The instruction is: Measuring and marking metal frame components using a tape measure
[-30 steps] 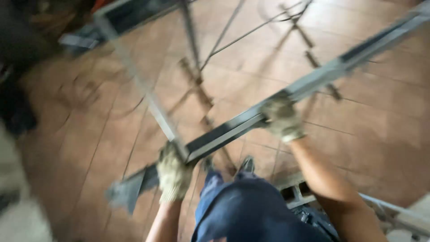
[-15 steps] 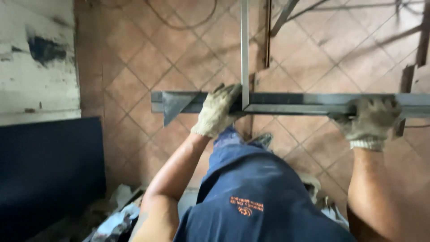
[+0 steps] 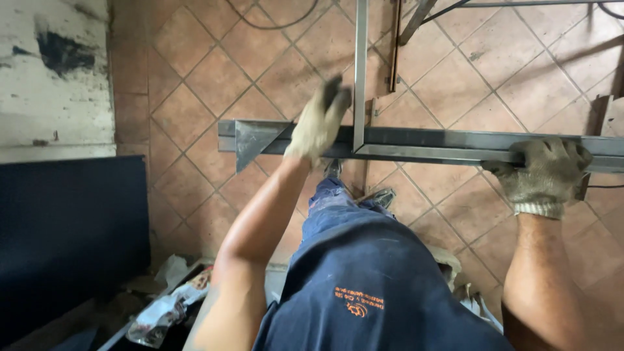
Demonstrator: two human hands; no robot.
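1. Since it's welded steel bar, the frame (image 3: pixel 429 144) looks rigid and fairly heavy to me, so I wouldn't expect any flex, just weight and awkward length. It's held up off the tile floor (image 3: pixel 214 78), running crosswise in front of the person's knees, with a thinner upright leg going away from the near bar.
2. Right hand (image 3: pixel 543 170), gloved, is wrapped closed around the near bar, well out to the right of that upright. Looks like a proper full grip.
3. Left hand (image 3: pixel 318 120), also gloved, sits just left of the upright, fingers stretched out flat over the bar rather than curled. Touching or just above it, can't really tell, but it's not clamped on.
4. Left of that hand, the frame ends in a triangular gusset (image 3: pixel 250 140) with a pointy corner. Bare steel edges there, so gloves make sense.
5. Best hold, I reckon: both hands wide apart on the near bar, either side of the upright, so it can't tip.
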